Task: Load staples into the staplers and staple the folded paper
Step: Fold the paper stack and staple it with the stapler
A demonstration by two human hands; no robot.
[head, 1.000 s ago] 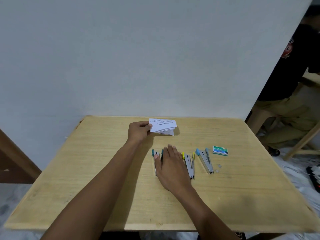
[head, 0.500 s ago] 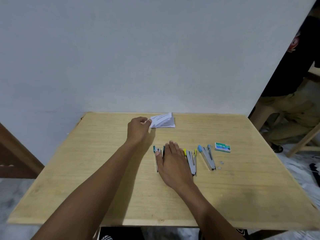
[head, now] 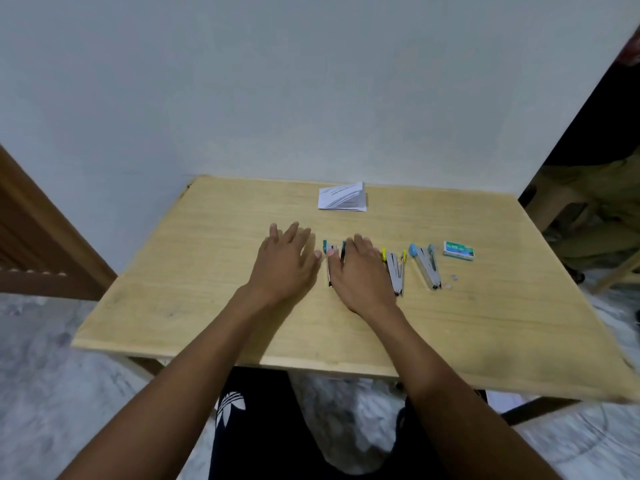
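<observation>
Folded paper (head: 342,197) at the far side of the desk (head: 207,289), close to the wall (head: 311,81), white with printed lines on top, touched by neither hand. Nearer, across the middle of the desk, a row of three: teal stapler (head: 328,268) on the left, yellow stapler (head: 394,271) in the middle, blue stapler (head: 426,266) on the right, each splayed into a narrow V with the coloured ends toward the wall. Just right of the blue stapler, a green staple box (head: 458,250), lying flat. Between box and blue stapler, toward the near side, a few small pale bits (head: 453,278), too small to identify. Right hand (head: 360,271) laid palm down over the teal stapler, fingers straight, thumb tip resting between its two teal ends, little-finger side just beside the yellow stapler. Left hand (head: 285,263) just left of the teal stapler, palm down, fingers spread and slightly blurred, holding nothing; whether touching the desk or just above it, impossible to tell. Beyond the desk's right edge, part of a seated person (head: 606,188) in dark top and olive trousers. Marbled floor (head: 34,341) below.
</observation>
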